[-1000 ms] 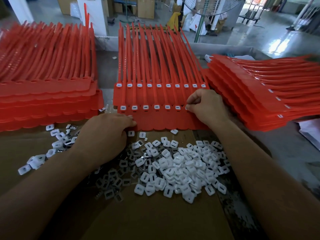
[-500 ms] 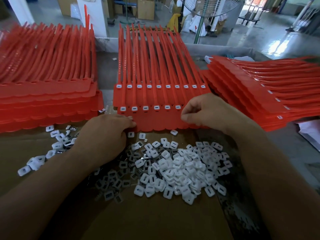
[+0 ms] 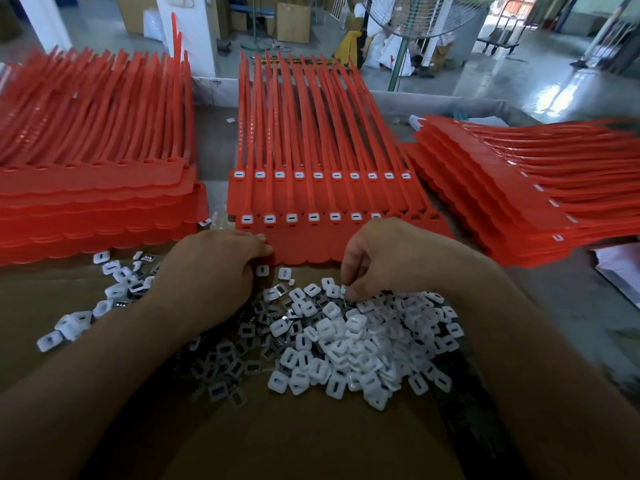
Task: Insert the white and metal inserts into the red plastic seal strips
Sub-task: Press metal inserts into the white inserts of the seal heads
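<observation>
at the far left of the surface a tall stack of red sheets (image 3: 93, 209) lies with no white in its sockets, so i judge it to be stock waiting to be filled. in front of it, on the brown cardboard (image 3: 311, 438), a thin scatter of stray pieces (image 3: 114, 292) trails toward the left edge.

the left hand (image 3: 207, 271) rests knuckles-up, its curled fingertips touching the near left corner of the red seal strips (image 3: 329, 188) being worked. this is most likely to stop them sliding while pieces are pushed in. whether it pinches the edge or only presses, i cannot tell.

those strips sit at the middle, tabs toward the person and tails pointing away, so the sockets face up close to the hands. the far row is filled across. the near row shows white from the left, with empty sockets (image 3: 424, 216) at its right end.

the white and metal inserts (image 3: 353, 341) are heaped on the cardboard just in front of the strips, a short reach. the right hand (image 3: 391, 258) dips into the heap's far edge, thumb and fingertips drawn together on one piece.

toward the right edge a fanned stack (image 3: 519, 202) lies turned sideways with white in its sockets, apparently finished work.

no brand, label or writing is legible. a yellow floor sign (image 3: 349, 46) far behind is too small to read.
</observation>
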{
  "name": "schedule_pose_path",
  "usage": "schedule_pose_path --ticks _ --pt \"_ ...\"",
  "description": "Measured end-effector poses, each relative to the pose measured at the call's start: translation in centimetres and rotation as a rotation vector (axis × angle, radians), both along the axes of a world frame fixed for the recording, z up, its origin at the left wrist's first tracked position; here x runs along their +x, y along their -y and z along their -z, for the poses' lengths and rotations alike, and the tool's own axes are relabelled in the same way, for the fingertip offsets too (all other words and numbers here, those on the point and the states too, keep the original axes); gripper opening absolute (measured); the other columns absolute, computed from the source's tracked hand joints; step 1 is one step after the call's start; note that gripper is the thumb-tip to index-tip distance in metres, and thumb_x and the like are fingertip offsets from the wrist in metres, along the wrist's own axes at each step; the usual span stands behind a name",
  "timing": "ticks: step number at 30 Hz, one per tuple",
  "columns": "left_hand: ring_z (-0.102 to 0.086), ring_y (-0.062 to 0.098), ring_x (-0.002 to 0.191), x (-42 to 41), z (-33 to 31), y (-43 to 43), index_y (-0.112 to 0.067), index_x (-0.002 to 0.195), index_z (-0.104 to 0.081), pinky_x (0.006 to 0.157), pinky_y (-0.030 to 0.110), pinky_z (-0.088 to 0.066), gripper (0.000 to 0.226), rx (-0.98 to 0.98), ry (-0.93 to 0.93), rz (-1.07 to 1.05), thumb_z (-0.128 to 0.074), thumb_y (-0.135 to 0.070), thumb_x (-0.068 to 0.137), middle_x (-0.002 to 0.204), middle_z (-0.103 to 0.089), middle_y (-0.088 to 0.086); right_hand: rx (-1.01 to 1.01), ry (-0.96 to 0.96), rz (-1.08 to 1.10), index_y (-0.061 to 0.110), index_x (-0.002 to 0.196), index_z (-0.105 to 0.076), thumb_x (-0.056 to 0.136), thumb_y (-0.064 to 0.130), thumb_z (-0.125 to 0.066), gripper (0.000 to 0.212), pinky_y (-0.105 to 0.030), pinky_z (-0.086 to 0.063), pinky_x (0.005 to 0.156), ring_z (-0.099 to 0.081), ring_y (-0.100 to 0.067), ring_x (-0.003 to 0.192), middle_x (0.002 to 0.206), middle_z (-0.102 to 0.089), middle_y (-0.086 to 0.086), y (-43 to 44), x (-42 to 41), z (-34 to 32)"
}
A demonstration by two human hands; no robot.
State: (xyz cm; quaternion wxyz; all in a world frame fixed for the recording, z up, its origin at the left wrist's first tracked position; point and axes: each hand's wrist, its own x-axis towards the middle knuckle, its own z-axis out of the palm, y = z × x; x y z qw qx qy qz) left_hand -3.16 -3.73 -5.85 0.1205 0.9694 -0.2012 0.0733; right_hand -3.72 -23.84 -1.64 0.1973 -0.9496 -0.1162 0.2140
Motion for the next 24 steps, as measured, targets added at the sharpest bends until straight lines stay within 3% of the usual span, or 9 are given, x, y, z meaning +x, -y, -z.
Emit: schedule_pose_path --ticks 7,13,18,24 --pt "-0.045 0.011 0.123 -0.1 0.0 0.0 -0.026 0.122 -0.056 0.099 0.026 -0.034 0.044 -0.005 0.012 0.004 -0.044 -0.008 0.084 0.133 -0.050 -0.008 0.026 -0.006 0.024 0.025 0.068 -0.063 0.072 0.020 -0.077 0.016 -0.006 -0.043 0.047 -0.057 0.004 0.054 0.061 -0.062 0.011 0.1 0.1 0.1" --pt "-0.045 0.012 0.123 -0.1 -0.1 0.0 -0.027 0.122 -0.056 0.099 0.027 -0.034 0.043 -0.003 0.010 -0.006 -0.044 -0.010 0.085 0.133 -0.050 -0.009 0.166 -0.033 0.055 0.021 0.072 -0.065 0.073 0.014 -0.076 0.013 -0.010 -0.047 0.054 -0.060 0.003 0.054 0.058 -0.065 0.010 0.8 0.2 -0.4" --pt "-0.044 0.011 0.124 0.0 0.1 -0.1 -0.026 0.122 -0.056 0.100 0.026 -0.033 0.043 -0.012 0.015 -0.002 -0.043 -0.009 0.084 0.133 -0.050 -0.009 0.342 0.210 0.123 0.026 0.074 -0.066 0.077 0.008 -0.070 0.019 -0.009 -0.043 0.055 -0.053 0.007 0.057 0.067 -0.064 0.010 3.1 1.0 -0.7" --pt "-0.045 0.011 0.123 0.0 0.2 -0.1 -0.025 0.121 -0.058 0.099 0.026 -0.034 0.042 -0.020 0.018 0.003 -0.045 -0.008 0.084 0.131 -0.051 -0.008 0.470 0.535 0.475 0.015 0.084 -0.066 0.081 0.002 -0.065 0.014 -0.008 -0.040 0.057 -0.053 0.006 0.057 0.068 -0.060 0.008 6.1 3.3 1.8"
